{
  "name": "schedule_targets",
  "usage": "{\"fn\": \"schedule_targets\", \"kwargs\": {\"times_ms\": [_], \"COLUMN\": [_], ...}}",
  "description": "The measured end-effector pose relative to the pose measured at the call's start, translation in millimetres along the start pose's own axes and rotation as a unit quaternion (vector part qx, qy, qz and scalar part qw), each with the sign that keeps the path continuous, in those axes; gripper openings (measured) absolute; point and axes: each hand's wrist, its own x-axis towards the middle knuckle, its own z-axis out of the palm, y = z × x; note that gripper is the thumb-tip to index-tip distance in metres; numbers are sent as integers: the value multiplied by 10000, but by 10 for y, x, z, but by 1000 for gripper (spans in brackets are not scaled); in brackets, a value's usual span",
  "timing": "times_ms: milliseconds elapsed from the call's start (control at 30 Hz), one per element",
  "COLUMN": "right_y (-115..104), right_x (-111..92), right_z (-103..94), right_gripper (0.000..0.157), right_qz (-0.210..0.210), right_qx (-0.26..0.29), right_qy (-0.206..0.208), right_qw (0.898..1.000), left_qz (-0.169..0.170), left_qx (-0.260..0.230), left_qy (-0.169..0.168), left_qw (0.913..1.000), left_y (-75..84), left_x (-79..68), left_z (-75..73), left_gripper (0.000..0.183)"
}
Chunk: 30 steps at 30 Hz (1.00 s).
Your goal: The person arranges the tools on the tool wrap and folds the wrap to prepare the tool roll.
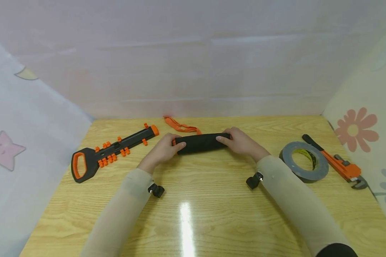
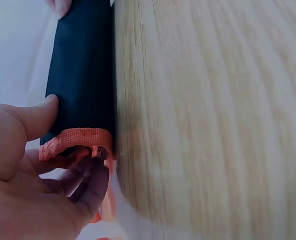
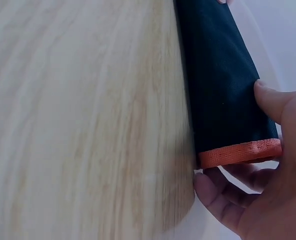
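Observation:
A rolled-up black fabric tool roll point(image 1: 202, 143) with orange edging lies crosswise near the table's far side. My left hand point(image 1: 164, 148) grips its left end, thumb on the near face. In the left wrist view, orange trim point(image 2: 85, 136) rims that end, and the fingers curl beneath it. At the right end, my right hand point(image 1: 243, 143) holds the roll the same way, its thumb point(image 3: 270, 97) pressing on the black cloth. A loose orange strap point(image 1: 177, 125) trails behind the roll onto the table.
To the left lies a black rack point(image 1: 115, 146) with orange clips and a looped handle. On the right are a roll of grey tape point(image 1: 289, 157) and an orange pipe wrench point(image 1: 337, 166). Draped sheeting point(image 1: 193, 71) walls the wooden table point(image 1: 212, 192) at the back and sides.

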Motion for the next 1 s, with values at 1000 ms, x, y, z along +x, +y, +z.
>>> {"fn": "schedule_targets", "kwargs": {"times_ms": [1000], "right_y": [51], "right_x": [22], "right_z": [33], "right_gripper": [60], "right_qz": [-275], "right_qx": [-43], "right_qy": [486], "right_qw": [9984], "left_qz": [871], "left_qx": [744], "left_qy": [125], "left_qw": [9933], "left_y": [-108], "left_x": [63], "left_z": [0], "left_gripper": [76]}}
